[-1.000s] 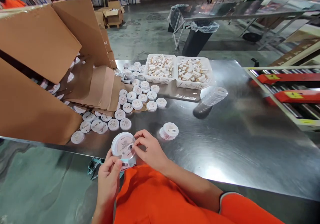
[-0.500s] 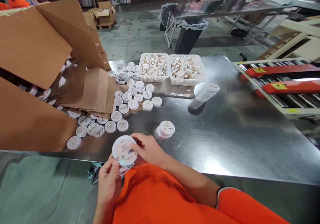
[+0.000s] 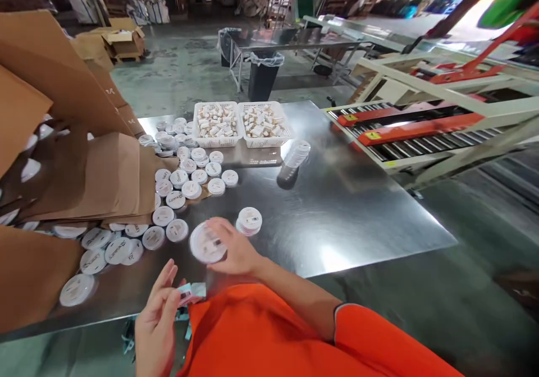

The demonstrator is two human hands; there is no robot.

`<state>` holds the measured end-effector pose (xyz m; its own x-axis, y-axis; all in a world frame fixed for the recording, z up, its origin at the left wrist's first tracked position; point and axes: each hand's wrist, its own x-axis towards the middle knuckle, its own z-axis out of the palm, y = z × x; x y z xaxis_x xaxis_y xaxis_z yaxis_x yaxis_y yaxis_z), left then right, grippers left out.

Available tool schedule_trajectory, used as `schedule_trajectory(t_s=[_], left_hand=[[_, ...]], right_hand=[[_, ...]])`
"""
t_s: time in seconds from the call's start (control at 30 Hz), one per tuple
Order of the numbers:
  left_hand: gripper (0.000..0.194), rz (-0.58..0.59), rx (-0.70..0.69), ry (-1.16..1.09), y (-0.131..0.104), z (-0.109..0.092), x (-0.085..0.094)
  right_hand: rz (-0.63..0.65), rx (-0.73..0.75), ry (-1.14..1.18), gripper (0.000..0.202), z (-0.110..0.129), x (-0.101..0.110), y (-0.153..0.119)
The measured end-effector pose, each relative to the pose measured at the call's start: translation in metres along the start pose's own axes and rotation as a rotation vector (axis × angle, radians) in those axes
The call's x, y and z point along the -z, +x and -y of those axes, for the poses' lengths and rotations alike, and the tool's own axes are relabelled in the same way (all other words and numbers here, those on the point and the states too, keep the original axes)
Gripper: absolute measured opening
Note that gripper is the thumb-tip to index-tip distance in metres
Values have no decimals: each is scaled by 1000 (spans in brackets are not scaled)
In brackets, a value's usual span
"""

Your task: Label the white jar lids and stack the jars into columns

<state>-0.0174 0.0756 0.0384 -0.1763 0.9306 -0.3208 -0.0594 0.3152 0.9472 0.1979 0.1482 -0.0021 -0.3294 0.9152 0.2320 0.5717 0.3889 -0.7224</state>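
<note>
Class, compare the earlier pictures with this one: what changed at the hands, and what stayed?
The left hand has let go of the round container but keeps the labels. The right hand now holds the container alone, moved away from the left hand and nearer the short stack. That stack and the white baskets stayed put.

A warehouse or factory floor; roller conveyor (image 3: pixel 404 144), metal worktable (image 3: pixel 337 203), cardboard boxes (image 3: pixel 124 43)

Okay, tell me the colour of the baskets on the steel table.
White baskets; the head view shows them.
</note>
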Motion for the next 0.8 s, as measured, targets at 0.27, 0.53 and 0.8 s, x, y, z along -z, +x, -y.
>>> schedule_trajectory(t_s=[0.27,0.53,0.8], left_hand=[[37,-185,100,-93,10,15,37],[46,-166,167,-109,9,23,33],[54,-174,250,-63,17,31,46]], right_hand=[[-317,-463,-145,69,-141,21,-35],[-284,-508,-96,62,-156,-1,-48],[-370,-482,-56,54,-159,-9,-56]])
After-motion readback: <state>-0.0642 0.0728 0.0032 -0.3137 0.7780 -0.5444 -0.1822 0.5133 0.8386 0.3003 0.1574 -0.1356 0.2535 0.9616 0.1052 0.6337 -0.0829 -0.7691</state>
